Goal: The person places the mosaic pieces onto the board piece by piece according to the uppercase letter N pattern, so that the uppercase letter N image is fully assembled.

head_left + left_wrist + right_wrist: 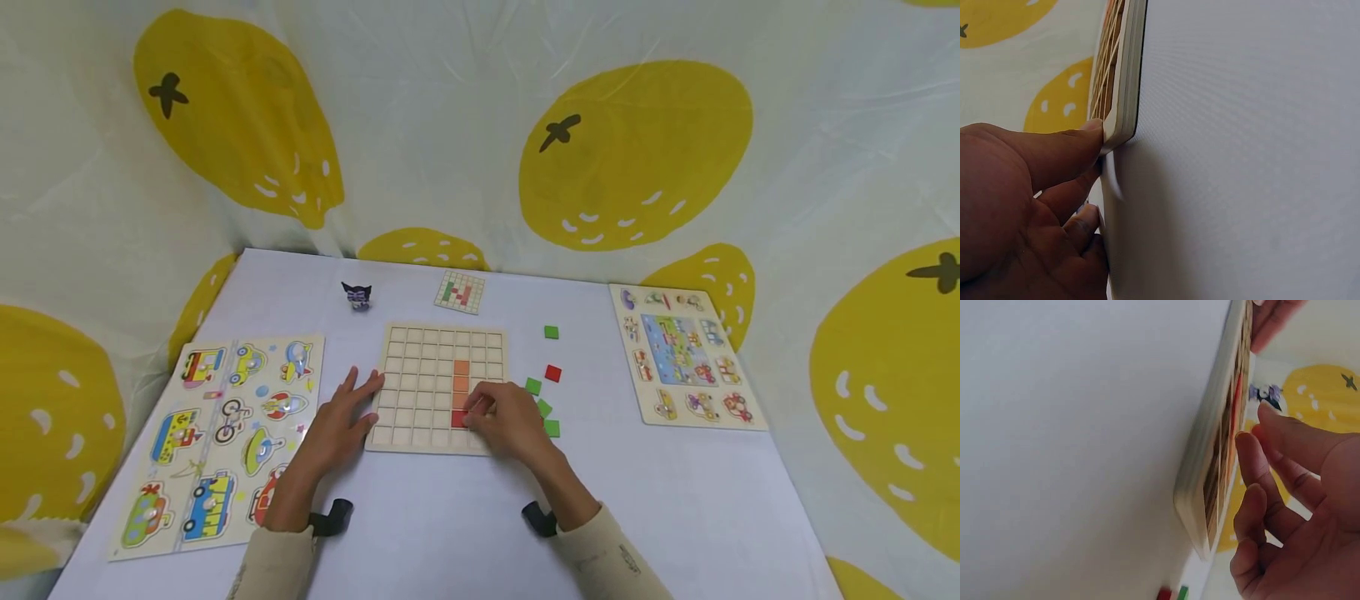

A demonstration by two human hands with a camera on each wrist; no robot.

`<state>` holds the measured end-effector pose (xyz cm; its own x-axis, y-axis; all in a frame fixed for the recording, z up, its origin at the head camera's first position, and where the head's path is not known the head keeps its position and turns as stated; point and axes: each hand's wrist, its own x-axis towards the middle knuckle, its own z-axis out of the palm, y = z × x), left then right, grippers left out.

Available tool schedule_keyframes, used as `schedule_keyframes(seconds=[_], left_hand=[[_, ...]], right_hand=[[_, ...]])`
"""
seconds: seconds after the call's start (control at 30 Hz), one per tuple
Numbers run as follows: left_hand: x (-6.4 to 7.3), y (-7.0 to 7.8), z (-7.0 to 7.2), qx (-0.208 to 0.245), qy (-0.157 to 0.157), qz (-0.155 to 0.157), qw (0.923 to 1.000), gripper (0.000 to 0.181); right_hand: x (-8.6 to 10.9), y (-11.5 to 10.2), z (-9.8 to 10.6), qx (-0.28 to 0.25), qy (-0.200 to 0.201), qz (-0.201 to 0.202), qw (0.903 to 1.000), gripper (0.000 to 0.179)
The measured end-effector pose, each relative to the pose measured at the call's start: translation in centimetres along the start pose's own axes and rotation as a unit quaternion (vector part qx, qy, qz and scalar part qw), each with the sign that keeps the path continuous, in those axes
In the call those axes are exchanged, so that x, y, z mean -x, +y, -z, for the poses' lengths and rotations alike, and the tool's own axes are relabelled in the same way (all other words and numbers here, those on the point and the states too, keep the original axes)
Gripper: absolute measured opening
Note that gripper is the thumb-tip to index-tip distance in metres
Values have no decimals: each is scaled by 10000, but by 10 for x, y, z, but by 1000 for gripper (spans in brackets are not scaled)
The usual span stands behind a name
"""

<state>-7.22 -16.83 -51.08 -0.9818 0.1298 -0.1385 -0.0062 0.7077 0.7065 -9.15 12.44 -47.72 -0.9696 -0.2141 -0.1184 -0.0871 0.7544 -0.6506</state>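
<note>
A wooden grid board [420, 446] lies in the middle of the table. A column of three orange tiles [461, 383] sits in its cells, with a red tile [458, 419] directly below them. My right hand [510, 421] is over the board's right part, fingertips right at the red tile. In the right wrist view its thumb and index finger [1254, 456] stand apart with no tile showing between them. My left hand [333, 429] rests at the board's left edge, its thumb [1066, 150] touching the near corner in the left wrist view.
Several loose green tiles [551, 332] and a red tile [553, 373] lie right of the board. Behind it are a small pattern card [460, 292] and a dark figurine [357, 296]. A vehicle puzzle [217, 442] lies left, another picture puzzle [686, 358] right.
</note>
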Motion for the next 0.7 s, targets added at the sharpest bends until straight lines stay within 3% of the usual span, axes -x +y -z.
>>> schedule_keyframes(seconds=[0.4,0.7], left_hand=[[0,-3,-1,-31,27,-32,10000,67],[1,-2,0,2,17,-49,10000,66]], right_hand=[[18,32,32,-246,277,-241,9990,24],[28,60,46,171,497,-639,9966,28]])
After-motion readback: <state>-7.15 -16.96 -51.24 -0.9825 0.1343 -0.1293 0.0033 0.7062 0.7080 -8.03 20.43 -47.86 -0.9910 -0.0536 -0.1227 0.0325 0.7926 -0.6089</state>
